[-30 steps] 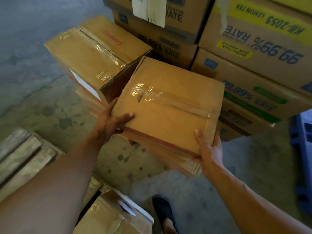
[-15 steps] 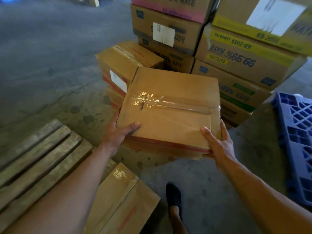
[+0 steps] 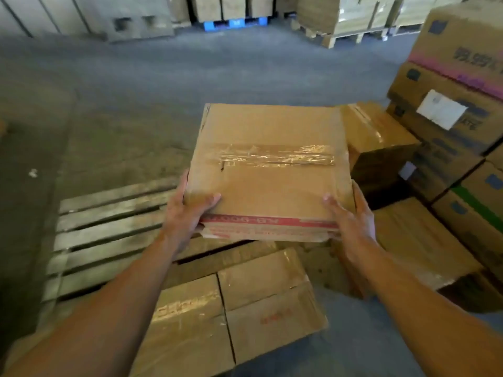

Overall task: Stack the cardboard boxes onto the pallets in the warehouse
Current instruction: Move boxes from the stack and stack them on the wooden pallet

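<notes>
The grey warehouse floor (image 3: 163,85) holds a wooden pallet (image 3: 109,227). Above it, the left hand (image 3: 187,213) and right hand (image 3: 351,221) clasp the taped box (image 3: 269,170) by its near corners. It seems stiff and rather heavy, so support from below is safer.

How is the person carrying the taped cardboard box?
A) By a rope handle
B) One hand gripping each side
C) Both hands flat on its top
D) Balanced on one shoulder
B: the left hand and the right hand grip opposite sides of the taped cardboard box, thumbs on top.
</notes>
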### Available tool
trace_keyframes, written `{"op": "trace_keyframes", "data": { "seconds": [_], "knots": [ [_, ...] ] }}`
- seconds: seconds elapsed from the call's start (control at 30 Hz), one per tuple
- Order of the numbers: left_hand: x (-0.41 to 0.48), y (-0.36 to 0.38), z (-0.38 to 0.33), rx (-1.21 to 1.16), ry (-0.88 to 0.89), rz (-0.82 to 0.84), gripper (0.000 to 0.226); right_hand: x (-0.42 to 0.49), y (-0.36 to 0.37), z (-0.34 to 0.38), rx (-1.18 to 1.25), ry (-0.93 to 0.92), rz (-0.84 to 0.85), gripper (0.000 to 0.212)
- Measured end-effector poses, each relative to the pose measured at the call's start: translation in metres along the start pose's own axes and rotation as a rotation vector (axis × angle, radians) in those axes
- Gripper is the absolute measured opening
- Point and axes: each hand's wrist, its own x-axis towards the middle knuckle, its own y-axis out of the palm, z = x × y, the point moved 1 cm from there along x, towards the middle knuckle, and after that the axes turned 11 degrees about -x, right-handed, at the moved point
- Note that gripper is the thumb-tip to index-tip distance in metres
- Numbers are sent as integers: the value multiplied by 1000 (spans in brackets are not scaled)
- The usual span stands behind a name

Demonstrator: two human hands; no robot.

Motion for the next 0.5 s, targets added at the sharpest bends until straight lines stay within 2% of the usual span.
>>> {"op": "trace_keyframes", "data": {
  "seconds": [0.1, 0.27, 0.4, 0.5],
  "knots": [
    [-23, -65, -21, -3, 51, -116, 74, -16, 66, 17, 15, -27, 108, 106],
    [-51, -177, -34, -40, 97, -251, 61, -45, 178, 32, -16, -56, 254, 119],
    [-58, -275, -31, -72, 121, -345, 62, -71, 278, 32, -41, -52, 308, 88],
    [-50, -365, -19, -53, 93, -385, 70, -93, 367, 13, -65, -33, 319, 97]
  ]
}}
